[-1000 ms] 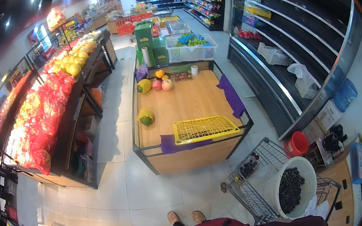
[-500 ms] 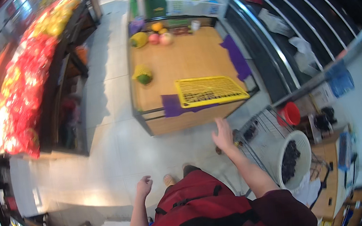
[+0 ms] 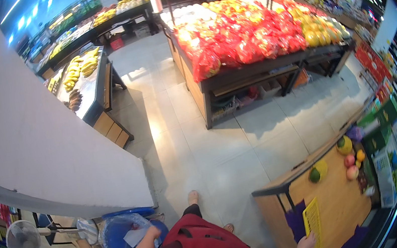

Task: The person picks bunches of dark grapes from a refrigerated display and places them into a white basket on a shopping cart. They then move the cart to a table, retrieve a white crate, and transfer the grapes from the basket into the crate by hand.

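At the lower right, my right hand point(image 3: 305, 244) is at the near edge of a yellow slotted plastic tray point(image 3: 312, 217), with its fingers closed on the rim. The tray lies on a wooden display table point(image 3: 339, 205), partly over a purple cloth point(image 3: 297, 219). My left hand point(image 3: 152, 231) is held low on the left, beside a blue bin point(image 3: 115, 237) with a clear liner and something white in it. The fingers of that hand are small and blurred, so I cannot make out their pose.
Melons point(image 3: 318, 171) and other fruit stand on the table. Ahead is a long stand point(image 3: 247, 38) of red-wrapped and yellow fruit. A banana stand point(image 3: 80, 72) is beyond the white wall point(image 3: 42, 130) at my left. A fan point(image 3: 23, 241) stands at the lower left.
My view has swung left, shifting the table to the lower right and bringing the wall and blue bin into sight. My right hand has gone from reaching near the table to gripping the yellow tray.
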`<state>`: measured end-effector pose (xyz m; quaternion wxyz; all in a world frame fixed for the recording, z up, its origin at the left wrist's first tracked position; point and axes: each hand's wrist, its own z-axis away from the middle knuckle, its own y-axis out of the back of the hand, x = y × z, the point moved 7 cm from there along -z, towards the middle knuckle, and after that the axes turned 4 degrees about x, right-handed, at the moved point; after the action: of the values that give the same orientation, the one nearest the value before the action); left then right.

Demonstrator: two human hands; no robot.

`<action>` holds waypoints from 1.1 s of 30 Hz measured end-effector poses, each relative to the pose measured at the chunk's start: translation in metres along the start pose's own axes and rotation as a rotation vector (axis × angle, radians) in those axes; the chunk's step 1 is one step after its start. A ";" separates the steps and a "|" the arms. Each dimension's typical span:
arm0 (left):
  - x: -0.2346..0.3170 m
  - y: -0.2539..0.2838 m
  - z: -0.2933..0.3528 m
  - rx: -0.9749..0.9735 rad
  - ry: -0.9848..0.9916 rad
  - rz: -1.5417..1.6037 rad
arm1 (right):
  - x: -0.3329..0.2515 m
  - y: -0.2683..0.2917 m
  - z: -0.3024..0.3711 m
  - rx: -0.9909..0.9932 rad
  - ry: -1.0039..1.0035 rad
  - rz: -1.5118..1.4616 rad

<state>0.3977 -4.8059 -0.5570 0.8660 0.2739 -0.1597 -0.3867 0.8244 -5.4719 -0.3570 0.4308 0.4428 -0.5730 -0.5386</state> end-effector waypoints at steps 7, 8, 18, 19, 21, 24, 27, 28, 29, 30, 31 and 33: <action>-0.067 -0.089 0.014 -0.253 0.128 1.038 | -0.131 -0.001 0.030 0.161 0.126 0.052; -0.076 -0.076 -0.008 -0.226 0.172 1.019 | -0.165 -0.001 0.034 0.159 0.137 0.030; -0.185 0.208 -0.259 0.223 0.406 0.724 | -0.550 -0.076 0.008 -0.568 0.106 -0.395; -0.185 0.254 -0.285 0.182 0.273 0.605 | -0.585 -0.090 0.001 -0.666 0.054 -0.452; -0.193 0.338 -0.313 0.341 0.244 0.781 | -0.650 -0.116 -0.018 -0.822 -0.030 -0.537; -0.201 0.443 -0.355 0.459 0.136 0.952 | -0.760 -0.159 -0.056 -0.969 0.042 -0.547; -0.232 0.503 -0.396 0.487 0.118 1.017 | -0.883 -0.199 -0.084 -1.010 0.230 -0.430; -0.243 0.509 -0.404 0.491 0.106 0.983 | -0.919 -0.206 -0.091 -0.996 0.281 -0.347; -0.254 0.517 -0.416 0.504 0.089 0.953 | -0.971 -0.207 -0.102 -0.940 0.452 -0.312; -0.270 0.502 -0.423 0.373 0.205 1.080 | -1.021 -0.205 -0.108 -0.869 0.606 -0.251; -0.285 0.490 -0.431 0.215 0.236 0.978 | -1.067 -0.202 -0.105 -0.801 0.752 -0.185; -0.323 0.468 -0.430 0.115 0.462 0.917 | -1.174 -0.198 -0.109 -0.847 0.812 -0.152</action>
<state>0.6700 -4.1524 -0.6415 0.9426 0.3014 -0.0888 0.1128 1.2165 -4.3630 -0.5685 0.7151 0.4429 -0.0639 -0.5370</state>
